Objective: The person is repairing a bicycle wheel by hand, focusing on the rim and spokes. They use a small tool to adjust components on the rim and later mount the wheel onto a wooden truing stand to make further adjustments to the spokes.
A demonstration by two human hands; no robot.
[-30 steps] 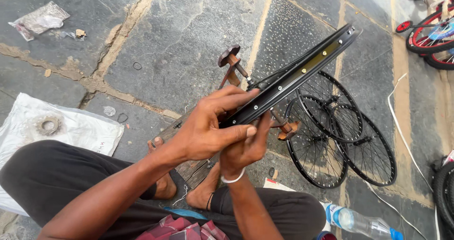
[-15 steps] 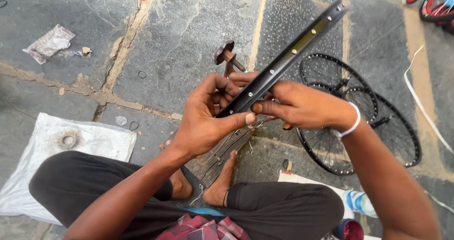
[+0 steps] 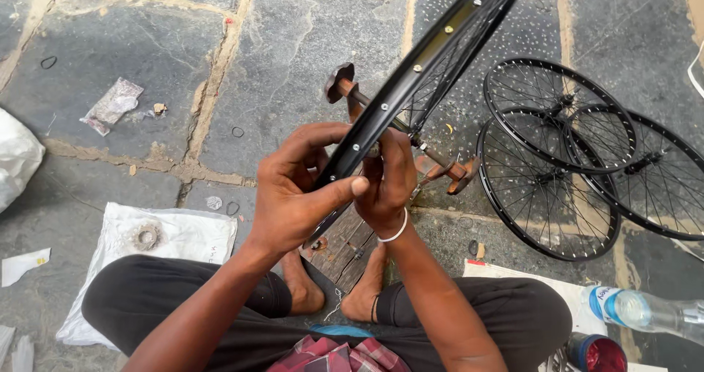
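Observation:
I sit cross-legged on a stone floor with a black bicycle wheel rim (image 3: 440, 45) standing edge-on in front of me, mounted on a rusty truing stand (image 3: 440, 168). My left hand (image 3: 297, 192) grips the near part of the rim, thumb pressed over its outer edge. My right hand (image 3: 389, 181), with a white band at the wrist, is closed on the rim's other side, fingers at the spokes just behind it. Whether it holds a small tool is hidden.
Three finished spoked wheels (image 3: 557, 159) lie stacked on the floor at the right. A white sack (image 3: 183, 236) with a metal sprocket (image 3: 147, 235) lies at my left knee. A plastic water bottle (image 3: 645, 310) and a red-topped tin (image 3: 598, 354) sit at the lower right.
My right hand has drawn back from reaching across and now sits close beside the left on the rim. The view has tilted, bringing the rim nearer and more upright.

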